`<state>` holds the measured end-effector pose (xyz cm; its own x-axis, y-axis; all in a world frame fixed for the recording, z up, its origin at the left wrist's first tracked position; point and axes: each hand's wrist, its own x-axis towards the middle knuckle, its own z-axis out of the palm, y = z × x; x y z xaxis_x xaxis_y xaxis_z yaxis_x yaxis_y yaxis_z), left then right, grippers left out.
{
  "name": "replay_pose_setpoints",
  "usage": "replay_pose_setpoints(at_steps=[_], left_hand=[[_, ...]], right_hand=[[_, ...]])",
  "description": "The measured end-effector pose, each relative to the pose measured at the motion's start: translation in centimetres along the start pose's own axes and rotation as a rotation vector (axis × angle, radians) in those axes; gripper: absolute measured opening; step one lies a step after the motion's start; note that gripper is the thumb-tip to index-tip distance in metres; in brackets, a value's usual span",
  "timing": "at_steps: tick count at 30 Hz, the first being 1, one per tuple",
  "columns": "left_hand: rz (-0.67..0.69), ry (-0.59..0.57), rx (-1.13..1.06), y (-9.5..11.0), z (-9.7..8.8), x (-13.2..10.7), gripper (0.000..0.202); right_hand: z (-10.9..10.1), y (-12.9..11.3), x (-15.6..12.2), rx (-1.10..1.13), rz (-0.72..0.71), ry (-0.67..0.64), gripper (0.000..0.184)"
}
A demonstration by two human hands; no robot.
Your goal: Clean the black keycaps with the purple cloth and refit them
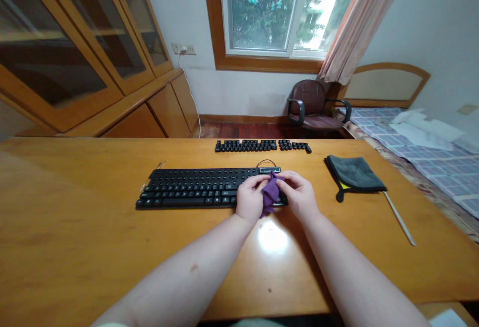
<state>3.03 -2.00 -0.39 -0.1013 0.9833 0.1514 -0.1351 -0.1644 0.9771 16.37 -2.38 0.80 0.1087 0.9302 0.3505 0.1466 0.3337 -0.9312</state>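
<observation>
A black keyboard (190,187) lies on the wooden desk (75,227). Over its right end both my hands meet around a small purple cloth (270,195). My left hand (250,198) is closed, pinching the cloth from the left. My right hand (300,195) is closed on the cloth from the right. The cloth bunches between the fingers and hangs down a little. The keyboard's right end is hidden under my hands. A row of loose black keycaps (262,145) is lined up along the far edge of the desk.
A folded grey cloth with a yellow edge (354,173) lies to the right, with a thin pale stick (399,218) beside it. A second thin stick (151,175) lies left of the keyboard. Beyond the desk stand a brown chair (316,105), a bed (419,142) and glass-door cabinets (82,43).
</observation>
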Motion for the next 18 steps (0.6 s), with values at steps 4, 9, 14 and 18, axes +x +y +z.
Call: replay_pose_setpoints(at_steps=[4, 9, 14, 18], left_hand=[[0.151, -0.001, 0.144, -0.01, -0.23, -0.14, 0.014], [0.215, -0.047, 0.178, -0.41, -0.45, -0.45, 0.015], [0.146, -0.06, 0.112, -0.85, -0.25, -0.63, 0.016], [0.172, -0.08, 0.122, -0.58, -0.15, -0.63, 0.011]], right_hand=[[0.21, 0.3, -0.02, 0.031, 0.045, 0.002, 0.017], [0.32, 0.27, 0.07, 0.089, 0.125, 0.021, 0.024], [-0.15, -0.41, 0.39, -0.012, 0.061, -0.007, 0.01], [-0.41, -0.56, 0.44, -0.042, 0.099, -0.024, 0.017]])
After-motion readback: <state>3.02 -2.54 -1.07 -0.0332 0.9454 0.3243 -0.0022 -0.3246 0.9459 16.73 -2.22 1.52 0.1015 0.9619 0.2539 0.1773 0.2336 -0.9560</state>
